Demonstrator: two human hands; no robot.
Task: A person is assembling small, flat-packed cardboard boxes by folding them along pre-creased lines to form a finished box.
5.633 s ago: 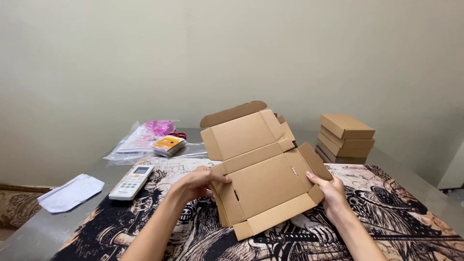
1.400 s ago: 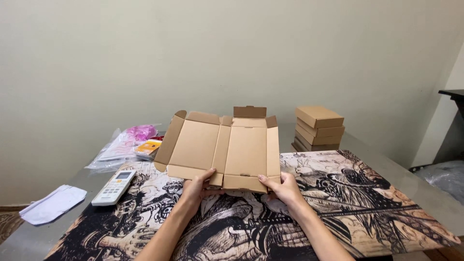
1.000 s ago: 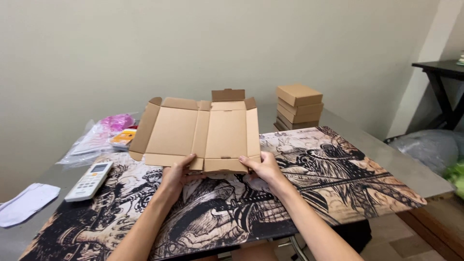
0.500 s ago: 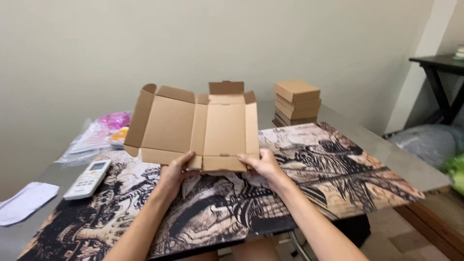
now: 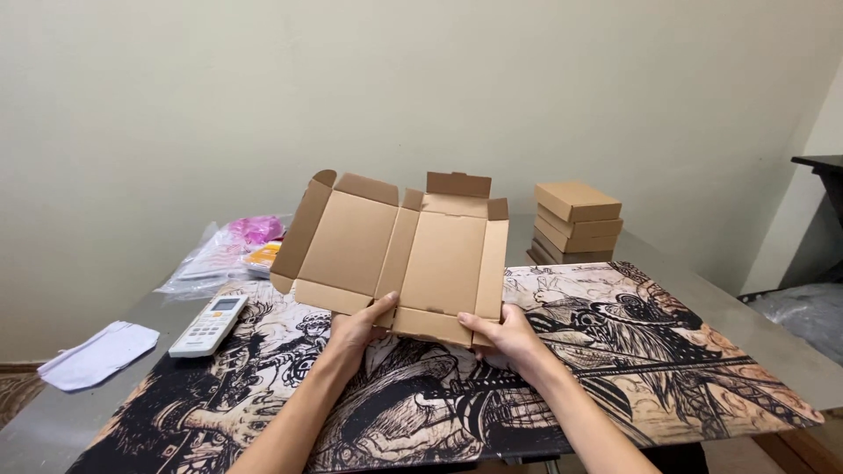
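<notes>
Corrugated brown card, an unfolded mailer box blank, is held up above the printed desk mat, its inner face toward the camera, side flaps partly raised. The left hand pinches the lower edge near the middle, thumb on the front; the right hand closes on the lower right corner likewise. By my reading the folding is at an early step: walls not yet creased up, lid tab standing free at top. Forming the walls would need the blank laid flat. Well behind on the right sits a stack of finished boxes; a white remote control, plastic bags and white paper lie left, none obstructing.
</notes>
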